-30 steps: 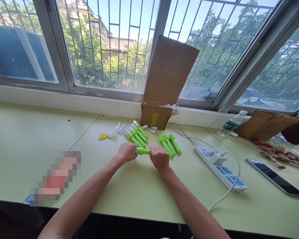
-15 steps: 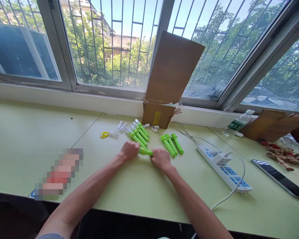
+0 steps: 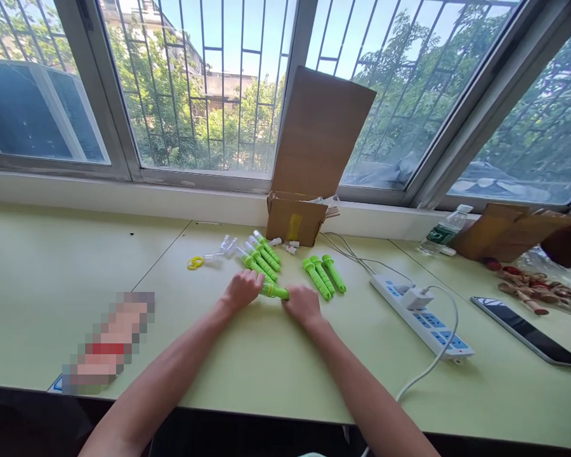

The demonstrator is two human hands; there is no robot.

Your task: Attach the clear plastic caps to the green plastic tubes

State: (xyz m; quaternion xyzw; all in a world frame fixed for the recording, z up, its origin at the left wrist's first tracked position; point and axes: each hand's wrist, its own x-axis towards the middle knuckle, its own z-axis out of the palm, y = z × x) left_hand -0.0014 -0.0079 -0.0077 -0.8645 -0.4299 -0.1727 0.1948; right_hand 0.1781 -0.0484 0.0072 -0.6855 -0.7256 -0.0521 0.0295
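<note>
Left hand [image 3: 244, 289], right hand [image 3: 303, 304]: grip closed on opposite ends of a green tube [image 3: 275, 291], probably for leverage. Clear-tipped spares [image 3: 262, 262] lie toward far edge of desk [image 3: 247, 368], likely within reach.

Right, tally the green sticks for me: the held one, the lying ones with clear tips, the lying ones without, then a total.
Held green stick: 1
Lying green sticks with clear tips: 4
Lying green sticks without clear tips: 3
Total: 8
</note>
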